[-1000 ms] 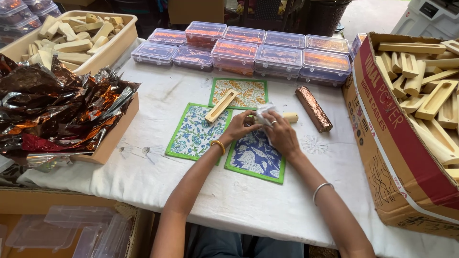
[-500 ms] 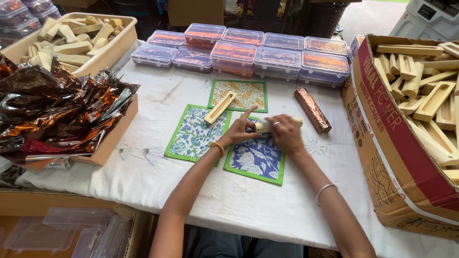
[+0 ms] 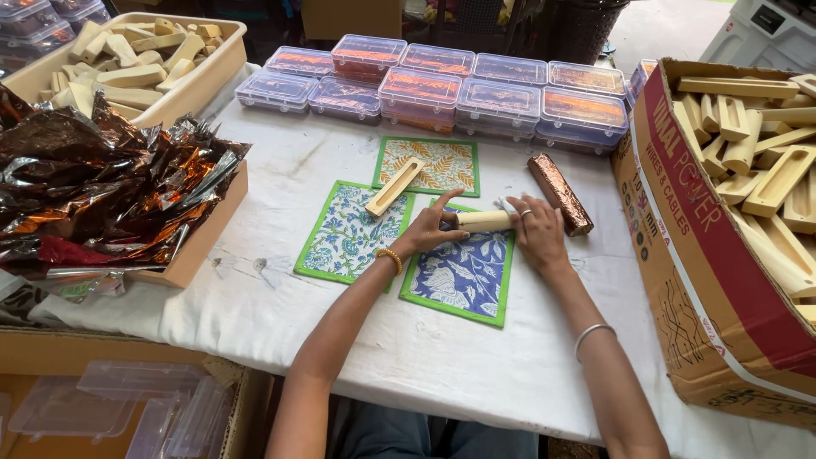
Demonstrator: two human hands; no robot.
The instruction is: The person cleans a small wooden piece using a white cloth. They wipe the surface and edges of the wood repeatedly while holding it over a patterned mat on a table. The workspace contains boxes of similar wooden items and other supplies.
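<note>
My left hand (image 3: 432,228) and my right hand (image 3: 534,234) both hold a pale wooden bar (image 3: 484,221) over a blue floral mat with a green border (image 3: 463,276). The left fingers pinch its left end, index finger raised; the right hand covers its right end, where a bit of clear wrap shows. A second wooden piece with a slot (image 3: 393,186) lies across a yellow leaf-print mat (image 3: 438,161) and a blue-green floral mat (image 3: 348,238). A bar wrapped in copper foil (image 3: 559,194) lies just right of my right hand.
Rows of clear lidded plastic boxes (image 3: 450,85) line the table's far side. A large cardboard box of wooden pieces (image 3: 748,170) stands at right. At left sit a tray of crumpled foil wrappers (image 3: 102,183) and a beige tub of wooden pieces (image 3: 127,64). Empty clear boxes (image 3: 110,408) lie below.
The hands have moved slightly right and apart along the wooden bar, which now lies level and more exposed between them. The left index finger has lifted.
</note>
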